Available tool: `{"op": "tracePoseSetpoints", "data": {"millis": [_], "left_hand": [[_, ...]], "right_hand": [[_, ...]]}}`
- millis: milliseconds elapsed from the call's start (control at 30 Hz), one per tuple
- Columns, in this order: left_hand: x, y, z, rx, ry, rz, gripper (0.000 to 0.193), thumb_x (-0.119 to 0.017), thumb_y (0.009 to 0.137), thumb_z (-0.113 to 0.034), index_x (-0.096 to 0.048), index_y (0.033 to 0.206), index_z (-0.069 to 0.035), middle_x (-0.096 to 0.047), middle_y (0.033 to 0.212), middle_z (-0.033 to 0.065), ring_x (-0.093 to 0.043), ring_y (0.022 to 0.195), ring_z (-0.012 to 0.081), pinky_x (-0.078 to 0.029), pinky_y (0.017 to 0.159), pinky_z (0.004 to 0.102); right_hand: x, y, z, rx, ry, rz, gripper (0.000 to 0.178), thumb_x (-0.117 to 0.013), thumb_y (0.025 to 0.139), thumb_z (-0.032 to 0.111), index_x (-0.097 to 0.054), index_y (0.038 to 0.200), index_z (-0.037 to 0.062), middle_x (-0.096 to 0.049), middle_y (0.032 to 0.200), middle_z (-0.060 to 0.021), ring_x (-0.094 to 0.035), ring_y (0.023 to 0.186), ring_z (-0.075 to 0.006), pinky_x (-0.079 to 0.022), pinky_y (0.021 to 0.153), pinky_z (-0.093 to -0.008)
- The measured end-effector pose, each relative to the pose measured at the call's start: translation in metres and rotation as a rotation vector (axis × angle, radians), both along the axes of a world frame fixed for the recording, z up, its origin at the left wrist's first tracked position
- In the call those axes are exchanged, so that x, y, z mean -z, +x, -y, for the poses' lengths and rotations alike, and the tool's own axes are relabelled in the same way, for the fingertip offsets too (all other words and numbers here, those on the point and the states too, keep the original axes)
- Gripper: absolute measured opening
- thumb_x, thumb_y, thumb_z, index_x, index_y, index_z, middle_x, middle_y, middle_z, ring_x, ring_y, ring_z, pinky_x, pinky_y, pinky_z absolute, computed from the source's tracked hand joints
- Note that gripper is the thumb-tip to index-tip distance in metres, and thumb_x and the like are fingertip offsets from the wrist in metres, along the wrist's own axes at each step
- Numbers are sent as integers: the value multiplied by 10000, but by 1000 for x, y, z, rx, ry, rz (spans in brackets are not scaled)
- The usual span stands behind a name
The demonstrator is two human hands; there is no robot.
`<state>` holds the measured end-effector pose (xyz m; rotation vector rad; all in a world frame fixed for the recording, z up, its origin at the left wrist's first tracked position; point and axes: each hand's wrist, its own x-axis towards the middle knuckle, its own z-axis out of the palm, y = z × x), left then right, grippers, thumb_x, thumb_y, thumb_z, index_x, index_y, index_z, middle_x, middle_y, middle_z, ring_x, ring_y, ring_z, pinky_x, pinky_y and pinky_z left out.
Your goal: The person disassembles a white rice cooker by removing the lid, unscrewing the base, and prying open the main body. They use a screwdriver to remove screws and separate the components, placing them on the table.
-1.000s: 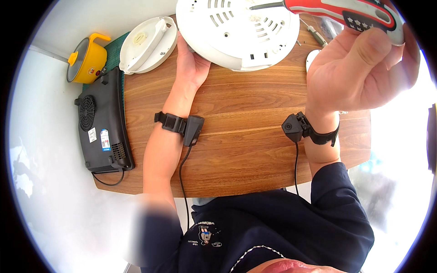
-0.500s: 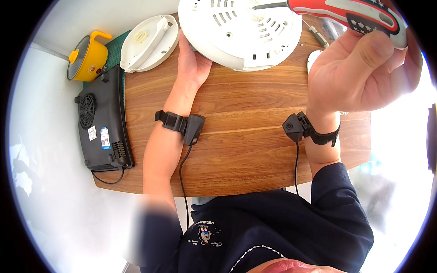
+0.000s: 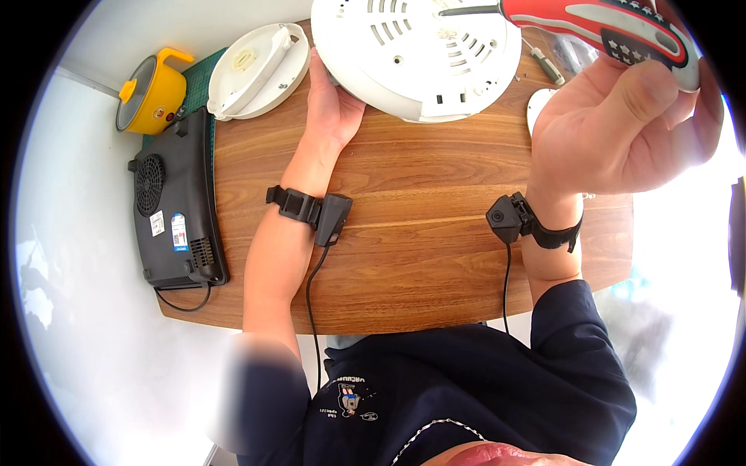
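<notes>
A white round appliance base (image 3: 404, 85) with vent slots and screw holes is held up at the far middle by my left hand (image 3: 336, 109). The thumb lies along its left edge, while the other fingers are hidden beneath. Raised at the far right, my right hand (image 3: 614, 136) is closed around the red, grey and black handle of a screwdriver (image 3: 556, 17). The shaft points left across the vented face, its tip over a recess near the middle. Whether the tip sits in a screw, I cannot tell.
On the brown wooden table (image 3: 420, 233), a white round cover (image 3: 284, 85) lies left of the base. Further left are a yellow pot (image 3: 159, 97) and an upturned black cooktop (image 3: 175, 210) on a green mat. A grey-handled tool (image 3: 550, 70) and small screws lie beyond my right hand.
The base, the screwdriver and my right hand have shifted slightly to the right and nearer. My left hand keeps its hold on the base.
</notes>
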<state>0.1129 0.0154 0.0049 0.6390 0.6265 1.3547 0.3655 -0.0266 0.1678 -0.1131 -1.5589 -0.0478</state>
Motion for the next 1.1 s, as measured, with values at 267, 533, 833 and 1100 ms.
{"op": "tracePoseSetpoints", "data": {"millis": [267,533,833,1100], "left_hand": [[1,-1,-1,16,-15,24,634,-214,1108,-548,-408,1511,-99,-484,1524,75,-482,1401,229,-426,1183,437],[6,-3,-4,13,-21,34,636,-219,1110,-540,-381,1525,-85,-477,1528,82,-470,1411,240,-420,1184,443],[-3,1,5,-32,-22,-61,674,-247,1086,-585,-364,1531,-92,-497,1500,68,-503,1373,215,-470,1142,412],[-2,3,9,-52,-42,-63,669,-254,1081,-590,-405,1503,-93,-522,1465,68,-524,1345,210,-473,1138,396]], "right_hand": [[-2,10,-6,-26,12,63,284,-611,1040,188,-610,1209,-40,-726,1036,-130,-722,896,-194,-640,821,-326],[-1,8,8,273,29,73,319,-637,1020,220,-616,1173,-58,-727,1028,-121,-722,859,-173,-614,783,-288],[-10,23,23,64,-114,27,348,-666,998,220,-599,1228,-32,-724,1093,-128,-721,936,-196,-596,845,-310],[-17,28,28,-138,-224,23,366,-685,985,210,-587,1265,-5,-720,1142,-131,-717,1004,-214,-585,910,-338]]}}
